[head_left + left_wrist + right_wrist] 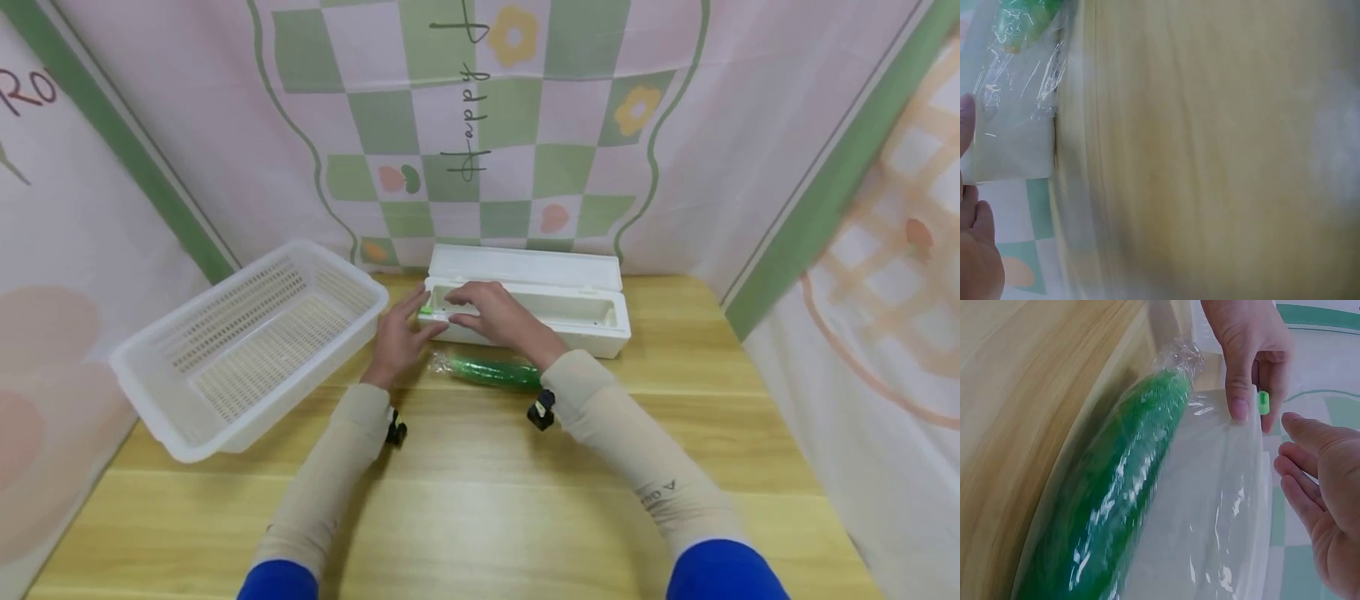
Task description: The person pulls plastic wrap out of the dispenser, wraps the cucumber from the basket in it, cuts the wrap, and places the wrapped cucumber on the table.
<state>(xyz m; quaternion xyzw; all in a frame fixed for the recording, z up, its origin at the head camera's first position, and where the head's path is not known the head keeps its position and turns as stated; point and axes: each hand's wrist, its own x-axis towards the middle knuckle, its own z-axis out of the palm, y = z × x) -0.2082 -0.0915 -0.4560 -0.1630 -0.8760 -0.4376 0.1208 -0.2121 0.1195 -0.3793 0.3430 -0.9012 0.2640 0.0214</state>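
Cucumber (497, 372), wrapped in film, lay just behind wrists. Left hand (397, 333) pinched green slider (426, 311) on dispenser (558, 312); right hand (491, 310) rested relaxed on rim. Cutting step underway, probably; next needed steady slide along rim.

A makeshift recording booth dressed like a home kitchen corner: pastel cloth backdrops (480, 125) with green checks and flowers hang on three sides of a wooden desk (465, 500), which carries a white plastic basket (247, 342) and a cling-film dispenser box (555, 304).
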